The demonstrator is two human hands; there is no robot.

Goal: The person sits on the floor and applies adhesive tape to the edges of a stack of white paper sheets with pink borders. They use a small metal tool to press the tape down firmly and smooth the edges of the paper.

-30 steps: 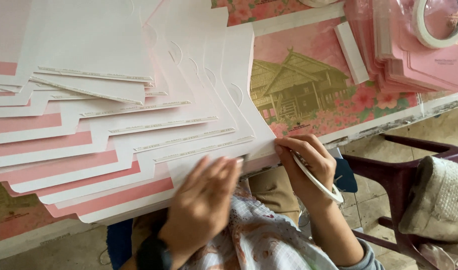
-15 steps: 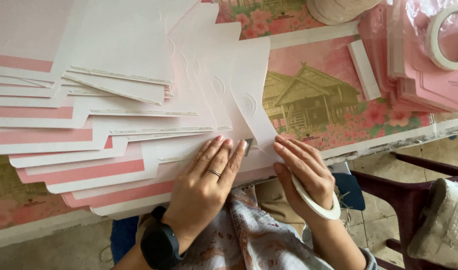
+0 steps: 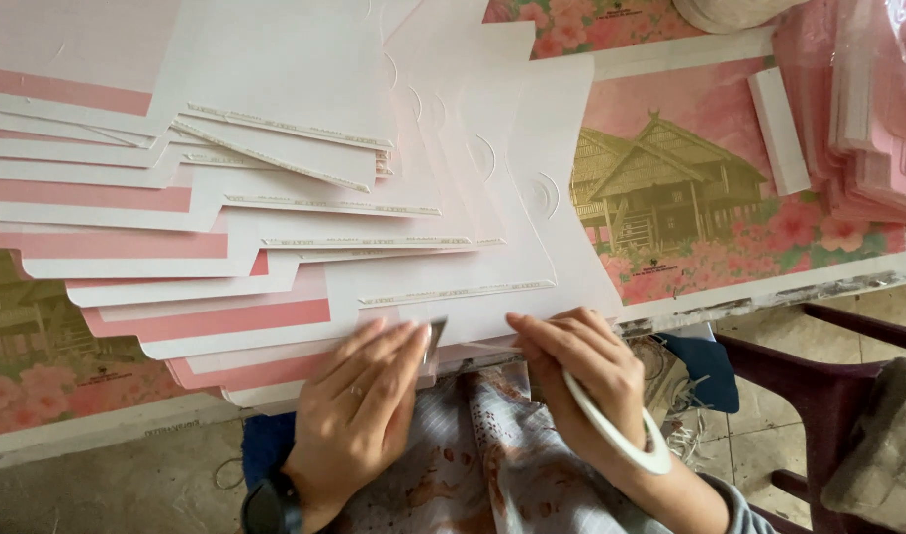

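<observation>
My left hand (image 3: 359,415) has slid flat onto the near edge of the fanned white-and-pink card sheets (image 3: 374,297), light, stiff, slippery, while my right hand (image 3: 581,371), tape ring (image 3: 621,440) on wrist, pinches that edge beside it.

Left hand (image 3: 359,410) blurred; tape roll (image 3: 730,12) cut off by top edge.

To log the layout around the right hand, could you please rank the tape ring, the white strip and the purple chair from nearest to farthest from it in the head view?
1. Tape ring: worn around the right hand itself, touching it.
2. Purple chair: lower right, beside the table edge.
3. White strip: upper right, lying on the picture tablecloth.
</observation>
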